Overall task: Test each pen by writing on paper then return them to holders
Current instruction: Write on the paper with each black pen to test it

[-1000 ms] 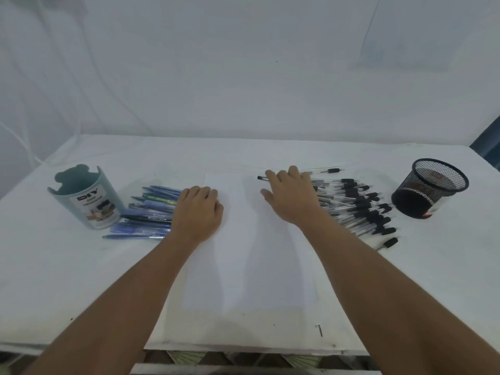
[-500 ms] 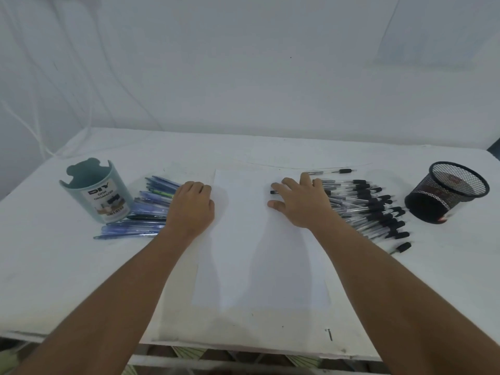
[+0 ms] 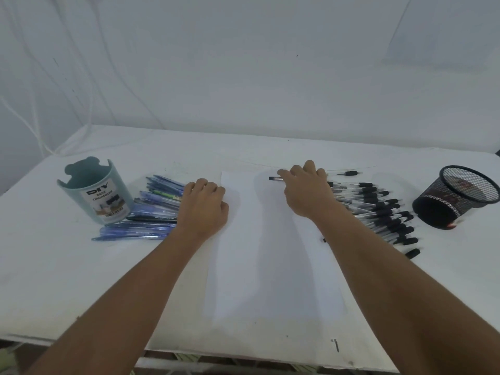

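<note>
A white sheet of paper (image 3: 270,255) lies in the middle of the table. My left hand (image 3: 203,207) rests on its left edge with fingers loosely curled, holding nothing, next to a pile of blue pens (image 3: 157,207). My right hand (image 3: 305,190) is at the paper's far right corner, on the edge of a pile of black-capped pens (image 3: 378,209). Its fingers are bunched and curled around one black pen (image 3: 276,179), whose dark end sticks out to the left of the index finger. The rest of that pen is hidden under the hand.
A teal desk organiser (image 3: 92,190) stands at the left, beside the blue pens. A black mesh pen cup (image 3: 457,196) stands at the right, beyond the black pens. One black pen (image 3: 350,173) lies apart at the back. The white table (image 3: 54,266) ends close to me.
My right hand's fingers, spread flat before, have drawn together and curled over the pen at the pile's edge. My left hand has stayed on the paper's left edge. The camera shifted slightly.
</note>
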`<state>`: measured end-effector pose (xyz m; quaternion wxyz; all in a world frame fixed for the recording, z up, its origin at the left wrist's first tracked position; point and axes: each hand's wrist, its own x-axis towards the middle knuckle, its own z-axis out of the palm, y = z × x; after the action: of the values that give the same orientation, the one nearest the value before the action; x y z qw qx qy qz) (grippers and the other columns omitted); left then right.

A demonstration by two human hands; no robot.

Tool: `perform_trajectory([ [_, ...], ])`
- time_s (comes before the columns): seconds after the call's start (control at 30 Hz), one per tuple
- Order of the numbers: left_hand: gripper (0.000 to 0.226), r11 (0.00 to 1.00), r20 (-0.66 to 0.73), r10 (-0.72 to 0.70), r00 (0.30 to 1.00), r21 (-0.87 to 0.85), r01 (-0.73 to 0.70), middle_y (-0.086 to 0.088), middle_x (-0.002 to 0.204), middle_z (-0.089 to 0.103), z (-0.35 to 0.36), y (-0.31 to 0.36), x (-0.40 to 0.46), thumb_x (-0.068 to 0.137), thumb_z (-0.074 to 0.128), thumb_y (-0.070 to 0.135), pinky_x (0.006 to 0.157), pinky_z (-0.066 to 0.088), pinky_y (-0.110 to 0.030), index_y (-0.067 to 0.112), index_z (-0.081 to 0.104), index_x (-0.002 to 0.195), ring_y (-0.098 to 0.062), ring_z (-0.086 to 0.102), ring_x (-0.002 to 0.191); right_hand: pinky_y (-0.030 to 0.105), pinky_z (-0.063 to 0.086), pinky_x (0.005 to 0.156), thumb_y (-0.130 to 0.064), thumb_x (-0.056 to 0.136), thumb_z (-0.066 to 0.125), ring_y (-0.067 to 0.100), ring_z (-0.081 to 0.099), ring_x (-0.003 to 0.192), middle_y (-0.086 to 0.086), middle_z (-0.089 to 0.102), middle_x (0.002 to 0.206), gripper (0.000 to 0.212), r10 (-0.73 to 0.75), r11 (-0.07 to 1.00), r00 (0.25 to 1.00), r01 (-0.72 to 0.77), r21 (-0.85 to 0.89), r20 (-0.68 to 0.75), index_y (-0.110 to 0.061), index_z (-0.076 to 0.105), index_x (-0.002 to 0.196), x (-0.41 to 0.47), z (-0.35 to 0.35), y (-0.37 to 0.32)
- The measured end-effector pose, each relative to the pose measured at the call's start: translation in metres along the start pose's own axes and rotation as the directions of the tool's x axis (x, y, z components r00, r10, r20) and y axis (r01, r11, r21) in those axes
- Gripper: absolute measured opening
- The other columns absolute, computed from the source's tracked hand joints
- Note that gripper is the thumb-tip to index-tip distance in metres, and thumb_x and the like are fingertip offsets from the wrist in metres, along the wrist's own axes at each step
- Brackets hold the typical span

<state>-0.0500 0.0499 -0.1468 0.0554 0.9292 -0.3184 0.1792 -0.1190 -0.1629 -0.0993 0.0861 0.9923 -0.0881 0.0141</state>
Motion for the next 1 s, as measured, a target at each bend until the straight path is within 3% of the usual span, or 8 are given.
perform_trajectory([
  [0.1,0.035,0.999,-0.044,0.020,0.999,0.051,-0.018,-0.005,0.068,0.067,0.001,0.001,-0.001,0.075,0.035,0.018,0.075,0.044,-0.038,0.007,0.067,0.068,-0.029,0.060,0.077,0.036,0.034,0.085,-0.001,0.092,0.041,0.032,0.044,0.112,0.011,0.053,0.123,0.050,0.033,0.994,0.997,-0.026,0.103,-0.064,-0.009,0.038,0.141,0.011,-0.005,-0.007],
  [0.27,0.012,0.984,-0.110,0.047,0.993,0.175,-0.027,-0.006,0.052,0.058,0.004,0.005,0.002,0.063,0.056,0.002,0.074,0.032,-0.038,0.009,0.056,0.053,-0.028,0.055,0.067,0.035,0.038,0.069,-0.005,0.098,0.037,0.031,0.052,0.087,0.013,0.058,0.101,0.047,0.088,0.874,0.983,0.002,0.485,-0.162,-0.006,0.031,0.145,0.034,-0.006,-0.014],
  [0.33,0.013,0.982,-0.112,0.054,0.992,0.186,-0.033,-0.006,0.050,0.056,0.007,0.006,0.002,0.060,0.058,-0.001,0.074,0.030,-0.039,0.009,0.054,0.053,-0.028,0.055,0.065,0.040,0.051,0.067,-0.009,0.099,0.036,0.036,0.062,0.083,0.016,0.064,0.099,0.048,0.167,0.694,0.977,-0.021,0.720,-0.133,-0.016,0.031,0.147,0.038,-0.005,-0.019],
  [0.37,0.013,0.982,-0.116,0.058,0.992,0.187,-0.036,-0.006,0.050,0.056,0.006,0.007,0.003,0.059,0.058,-0.001,0.074,0.030,-0.039,0.009,0.054,0.053,-0.028,0.054,0.065,0.039,0.055,0.060,-0.009,0.099,0.035,0.034,0.066,0.073,0.016,0.066,0.098,0.052,0.212,0.535,0.974,-0.046,0.843,-0.081,-0.023,0.030,0.149,0.037,-0.006,-0.021],
  [0.47,0.012,0.981,-0.142,0.078,0.987,0.189,-0.050,-0.006,0.047,0.053,0.007,0.009,0.003,0.060,0.052,-0.001,0.074,0.029,-0.039,0.009,0.051,0.052,-0.028,0.053,0.062,0.027,0.045,0.042,-0.005,0.095,0.036,0.024,0.061,0.045,0.012,0.066,0.092,0.061,0.259,0.125,0.964,-0.102,0.987,0.066,-0.032,0.027,0.150,0.034,0.000,-0.030],
  [0.63,0.022,0.983,-0.235,0.140,0.962,0.146,-0.108,0.000,0.043,0.028,0.007,0.006,0.007,0.053,0.044,-0.001,0.064,0.030,-0.032,0.016,0.030,0.050,-0.021,0.027,0.044,0.022,0.036,0.037,-0.012,0.097,0.041,0.021,0.056,0.044,0.009,0.060,0.077,0.049,0.284,-0.126,0.949,-0.108,0.986,0.140,-0.029,0.040,0.143,0.038,0.018,-0.042],
  [0.87,0.030,0.985,-0.220,0.147,0.964,0.124,-0.122,0.001,0.043,0.022,0.006,0.004,0.009,0.051,0.048,-0.005,0.061,0.035,-0.032,0.015,0.026,0.048,-0.021,0.021,0.040,0.023,0.036,0.043,-0.017,0.094,0.047,0.012,0.045,0.046,0.001,0.053,0.063,0.039,0.347,-0.145,0.932,-0.056,0.988,0.104,-0.034,0.053,0.129,0.036,0.027,-0.048],
  [1.0,0.014,0.987,-0.125,0.074,0.989,0.151,-0.055,-0.004,0.048,0.045,0.007,0.000,0.008,0.065,0.048,-0.001,0.071,0.035,-0.036,0.007,0.055,0.056,-0.024,0.037,0.047,0.021,0.033,0.041,-0.018,0.094,0.048,0.010,0.041,0.042,0.000,0.051,0.062,0.037,0.367,-0.136,0.928,-0.020,0.990,0.069,-0.033,0.054,0.126,0.033,0.030,-0.046],
])
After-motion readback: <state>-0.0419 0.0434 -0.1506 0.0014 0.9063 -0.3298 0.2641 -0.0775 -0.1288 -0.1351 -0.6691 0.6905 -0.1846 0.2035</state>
